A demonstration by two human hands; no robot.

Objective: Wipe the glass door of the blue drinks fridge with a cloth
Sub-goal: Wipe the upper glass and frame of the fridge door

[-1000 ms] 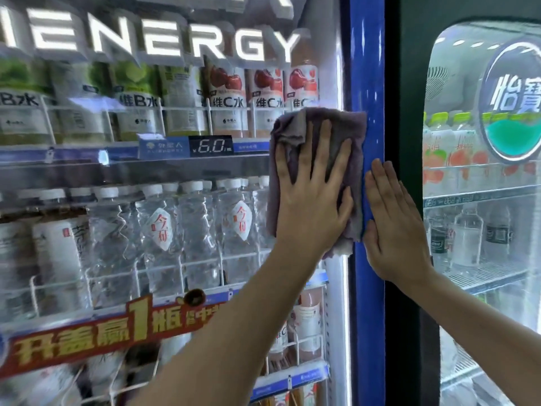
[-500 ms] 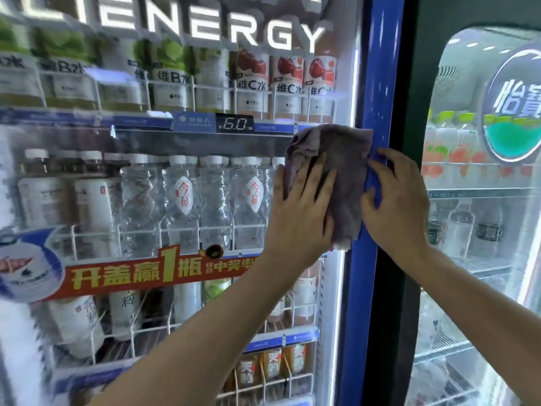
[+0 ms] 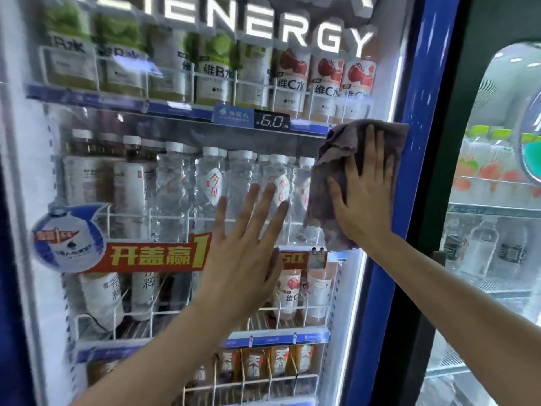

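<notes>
The glass door (image 3: pixel 181 183) lies bare left of the left hand (image 3: pixel 246 253). The right hand (image 3: pixel 363 197) presses the cloth (image 3: pixel 336 159) against the blue frame (image 3: pixel 409 177), which bounds travel rightward.

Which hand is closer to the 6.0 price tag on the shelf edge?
Right. The right hand presses the cloth flat to the glass door, just below and right of the 6.0 price tag. The left hand lies flat on the glass, farther below it.
</notes>
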